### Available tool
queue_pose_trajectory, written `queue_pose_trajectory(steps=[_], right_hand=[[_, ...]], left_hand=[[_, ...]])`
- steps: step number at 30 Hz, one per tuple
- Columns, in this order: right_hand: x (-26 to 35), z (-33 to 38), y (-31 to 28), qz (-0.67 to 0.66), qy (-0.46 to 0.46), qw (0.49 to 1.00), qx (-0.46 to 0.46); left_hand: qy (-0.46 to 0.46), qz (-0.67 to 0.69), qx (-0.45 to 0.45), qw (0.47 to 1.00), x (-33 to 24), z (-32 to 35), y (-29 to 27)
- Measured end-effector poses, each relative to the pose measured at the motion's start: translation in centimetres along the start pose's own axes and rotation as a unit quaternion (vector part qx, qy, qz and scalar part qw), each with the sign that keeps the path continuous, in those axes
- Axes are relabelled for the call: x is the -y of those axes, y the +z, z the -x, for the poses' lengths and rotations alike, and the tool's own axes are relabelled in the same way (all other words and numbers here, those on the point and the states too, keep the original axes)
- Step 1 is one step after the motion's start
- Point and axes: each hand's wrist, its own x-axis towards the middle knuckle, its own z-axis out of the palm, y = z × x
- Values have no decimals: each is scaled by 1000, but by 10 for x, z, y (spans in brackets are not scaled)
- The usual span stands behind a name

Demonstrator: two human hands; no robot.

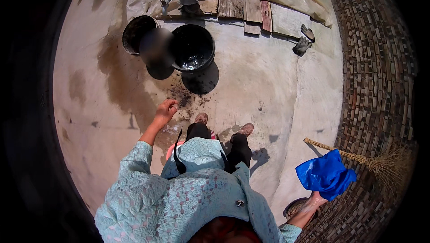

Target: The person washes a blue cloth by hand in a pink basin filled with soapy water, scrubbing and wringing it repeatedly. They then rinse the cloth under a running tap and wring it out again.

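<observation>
Left hand (167, 110) curled near black bucket (209, 60), couldn't tell if holding anything; right hand (318, 197) clutched blue cloth (326, 175) beside broom (361, 158).

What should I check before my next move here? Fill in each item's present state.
1. Right hand holding the blue cloth: ok, the cloth is up and drapes over most of the hand.
2. Left hand free: cannot tell, its fingers are curled.
3. Black bucket upright: ok.
4. Ground clean between bucket and shoes: not ok, dark debris is scattered there.
5. Blue cloth clear of the broom: cannot tell, they overlap in this view.
6. Gray gloves on: not ok, they lie off the hands.
</observation>
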Motion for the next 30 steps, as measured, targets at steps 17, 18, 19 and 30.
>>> queue_pose_trajectory(steps=[17, 18, 19, 30], right_hand=[[-211, 28, 388, 90, 434, 809, 385], [-232, 42, 400, 111, 436, 796, 406], [-256, 56, 409, 123, 454, 780, 413], [-407, 158, 449, 286, 645, 551, 445]], left_hand=[[-131, 195, -227, 945, -125, 48, -2], [-127, 234, -210, 941, -134, 30, 6], [-110, 273, -194, 936, -146, 6, 8], [-86, 553, -266, 785, -184, -159, 22]])
